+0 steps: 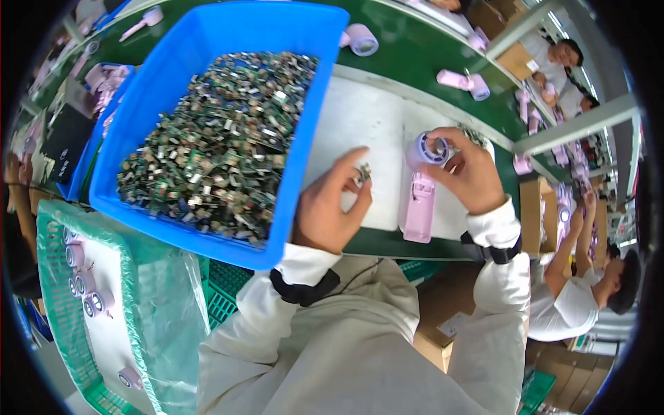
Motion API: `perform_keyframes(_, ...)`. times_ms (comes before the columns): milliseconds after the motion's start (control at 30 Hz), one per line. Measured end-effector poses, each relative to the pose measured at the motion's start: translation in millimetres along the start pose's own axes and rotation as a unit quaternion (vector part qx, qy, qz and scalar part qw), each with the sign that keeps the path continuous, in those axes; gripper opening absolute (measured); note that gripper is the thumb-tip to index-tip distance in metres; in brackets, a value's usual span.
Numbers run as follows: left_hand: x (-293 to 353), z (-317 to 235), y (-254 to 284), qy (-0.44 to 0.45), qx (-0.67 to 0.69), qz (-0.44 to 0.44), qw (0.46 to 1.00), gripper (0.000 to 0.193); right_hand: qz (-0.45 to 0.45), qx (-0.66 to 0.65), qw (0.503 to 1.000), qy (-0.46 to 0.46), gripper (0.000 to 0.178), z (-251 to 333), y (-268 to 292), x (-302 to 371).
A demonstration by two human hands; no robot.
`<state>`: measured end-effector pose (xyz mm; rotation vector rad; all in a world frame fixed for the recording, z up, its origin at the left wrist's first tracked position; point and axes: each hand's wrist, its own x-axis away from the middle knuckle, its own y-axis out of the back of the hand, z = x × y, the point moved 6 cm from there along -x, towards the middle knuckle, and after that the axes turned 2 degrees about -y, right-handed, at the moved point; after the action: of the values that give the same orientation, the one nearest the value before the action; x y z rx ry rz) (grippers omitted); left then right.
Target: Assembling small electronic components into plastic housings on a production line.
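Note:
My left hand (330, 207) is beside the blue bin, thumb and fingers pinching a small circuit board (364, 173). Closed around the round lilac head of a pink handheld fan housing (419, 207) is my right hand (469, 173). The housing's handle points toward me, with its hollow inside facing up. A white work mat (377, 117) lies under both hands. Just left of my left hand stands the blue bin (304, 149), with a heap of small circuit boards (221, 145) in it.
More small boards (472, 133) lie behind my right hand. Pink fan parts (463, 83) rest on the green conveyor (408, 55) beyond the mat. At lower left, a green crate (69, 332) lined with plastic holds several fan heads (83, 282). People sit working at the right.

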<state>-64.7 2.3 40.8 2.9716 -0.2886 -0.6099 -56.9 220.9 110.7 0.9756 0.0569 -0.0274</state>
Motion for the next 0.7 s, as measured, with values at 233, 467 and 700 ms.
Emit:
perform_keyframes(233, 0, 0, -9, -0.023, -0.032, 0.055, 0.998, 0.038, -0.182, 0.145, 0.969, 0.080, 0.036, 15, -10, 62)
perform_keyframes(467, 13, -17, -37, -0.060, 0.037, 0.252, 0.965, 0.032, -0.048, 0.036, 0.993, 0.106, 0.024, 5, -29, 47)
perform_keyframes(700, 14, -19, -38, -0.033, 0.020, 0.274, 0.961, 0.031, -0.026, 0.054, 0.975, 0.213, 0.018, -5, -34, 45)
